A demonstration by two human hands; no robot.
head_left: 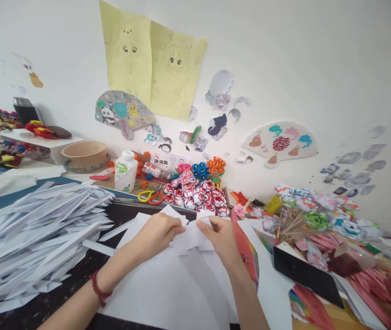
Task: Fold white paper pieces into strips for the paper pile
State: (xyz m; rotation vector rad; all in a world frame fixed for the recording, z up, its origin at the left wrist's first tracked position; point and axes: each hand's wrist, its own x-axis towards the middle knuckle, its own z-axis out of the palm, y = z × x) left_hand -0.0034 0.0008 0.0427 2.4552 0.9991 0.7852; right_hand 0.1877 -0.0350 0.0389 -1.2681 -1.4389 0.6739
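My left hand (156, 233) and my right hand (220, 236) both pinch a white sheet of paper (190, 236) that is partly folded, held just above a stack of white sheets (167, 284) on the dark table. The fingertips of each hand press on the paper's upper edge. A red cord bracelet (98, 289) is on my left wrist. A big heap of folded white paper pieces (33, 233) lies to the left of my left hand.
Behind the hands stand a white glue bottle (125, 170), yellow and red scissors (150, 197) and a cluster of red-white paper flowers (197, 197). Paper pinwheels on sticks (305, 215) and a black card (307, 275) lie right. A wooden bowl (84, 153) sits back left.
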